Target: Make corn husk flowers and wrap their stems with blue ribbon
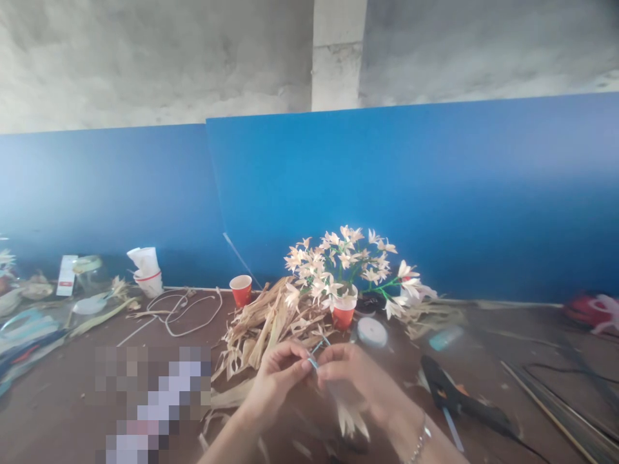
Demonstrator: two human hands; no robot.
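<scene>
left hand point(280, 370) and right hand point(345, 372) pinch a thin strip point(313, 363), at seven o'clock from the flower-filled cup point(343, 317). a loose pinch could drop it; swinging the right hand outward could strike the glue gun point(447, 392), near three o'clock.

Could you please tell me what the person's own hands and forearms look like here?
Both the left hand and the right hand are ungloved, and no sleeves show on the forearms. A silver-coloured bracelet circles the right wrist.
</scene>
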